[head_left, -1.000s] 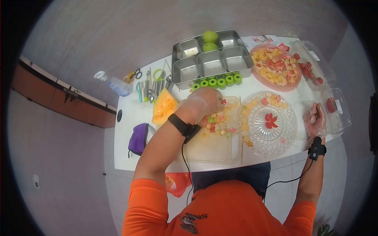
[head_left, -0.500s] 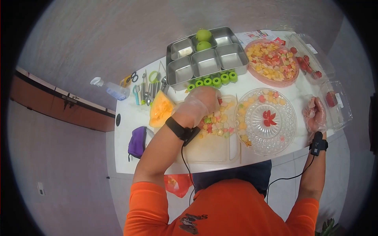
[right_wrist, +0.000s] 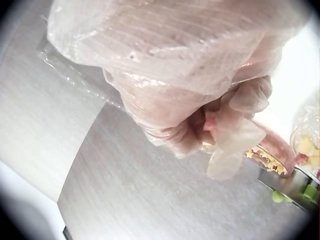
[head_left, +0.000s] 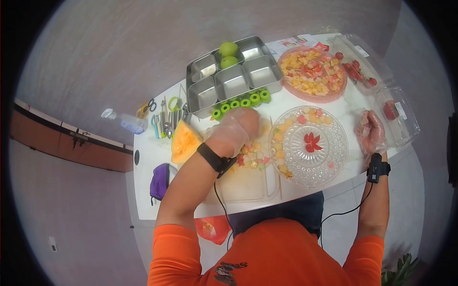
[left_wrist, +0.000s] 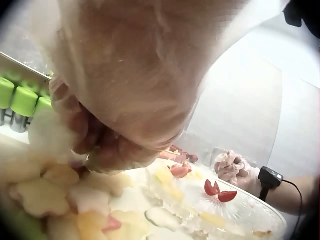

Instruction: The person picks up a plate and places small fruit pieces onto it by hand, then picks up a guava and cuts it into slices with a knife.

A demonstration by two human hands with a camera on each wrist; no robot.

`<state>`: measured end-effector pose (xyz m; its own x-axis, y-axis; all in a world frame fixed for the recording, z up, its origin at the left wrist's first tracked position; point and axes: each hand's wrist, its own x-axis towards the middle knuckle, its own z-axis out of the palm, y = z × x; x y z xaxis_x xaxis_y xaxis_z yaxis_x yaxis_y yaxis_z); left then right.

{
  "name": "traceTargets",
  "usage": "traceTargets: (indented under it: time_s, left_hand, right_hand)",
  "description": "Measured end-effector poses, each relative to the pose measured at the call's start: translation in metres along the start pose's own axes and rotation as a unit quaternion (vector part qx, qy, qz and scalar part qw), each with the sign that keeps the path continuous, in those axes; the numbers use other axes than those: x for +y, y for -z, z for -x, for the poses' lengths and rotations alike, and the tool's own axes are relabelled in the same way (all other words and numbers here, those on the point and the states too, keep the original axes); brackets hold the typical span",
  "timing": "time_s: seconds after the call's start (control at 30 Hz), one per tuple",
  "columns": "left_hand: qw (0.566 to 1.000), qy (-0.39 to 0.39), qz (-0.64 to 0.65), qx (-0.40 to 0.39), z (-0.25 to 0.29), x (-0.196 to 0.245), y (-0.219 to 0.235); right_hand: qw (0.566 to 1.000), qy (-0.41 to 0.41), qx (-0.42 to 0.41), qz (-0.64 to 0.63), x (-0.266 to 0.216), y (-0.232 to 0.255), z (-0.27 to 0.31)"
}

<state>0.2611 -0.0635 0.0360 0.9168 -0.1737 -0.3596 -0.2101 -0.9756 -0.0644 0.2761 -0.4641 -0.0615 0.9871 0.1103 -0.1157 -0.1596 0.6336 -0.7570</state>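
Note:
My left hand (head_left: 241,125), in a clear plastic glove, bends its fingers down into a pile of small cut fruit shapes (head_left: 252,156) on a pale cutting board (head_left: 243,187). The left wrist view shows its fingertips right at pale flower-shaped pieces (left_wrist: 40,197); I cannot tell whether they pinch one. My right hand (head_left: 372,132), also gloved, is raised at the table's right side with curled fingers. A small pink fruit piece (right_wrist: 210,121) shows between those fingers. Between the hands sits a glass plate (head_left: 334,157), with fruit shapes along its rim and red wedges (head_left: 312,142) at its centre.
Behind the board stand green-topped cutters (head_left: 245,102) and a steel compartment tray (head_left: 210,113) with green fruits. A pink round tray (head_left: 329,98) of cut fruit and clear boxes (head_left: 405,119) stand right. On the left are a melon wedge (head_left: 184,142), tools (head_left: 167,119) and a purple pouch (head_left: 161,181).
The head view has turned, so the table things appear further left. My left hand has moved slightly right over the board, covering a red star-shaped piece seen earlier. My right hand keeps its curled pose.

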Motion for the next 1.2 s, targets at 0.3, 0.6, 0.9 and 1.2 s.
traceTargets:
  time_s: [0.3, 0.6, 0.9, 1.2]
  left_hand:
    - [0.971, -0.089, 0.212, 0.061, -0.026, 0.036, 0.038]
    - [0.98, -0.109, 0.166, 0.031, -0.083, 0.061, 0.025]
    - [0.994, -0.102, 0.012, 0.047, -0.088, 0.068, 0.025]
    - [0.975, -0.055, 0.195, 0.087, -0.028, 0.041, 0.059]
  right_hand:
    - [0.998, -0.012, 0.059, -0.027, -0.002, -0.013, 0.004]
    - [0.999, -0.023, 0.024, -0.021, -0.005, -0.013, 0.006]
    - [0.999, -0.021, -0.002, -0.032, -0.004, -0.007, 0.004]
    - [0.999, -0.012, 0.043, -0.019, -0.003, -0.012, 0.004]
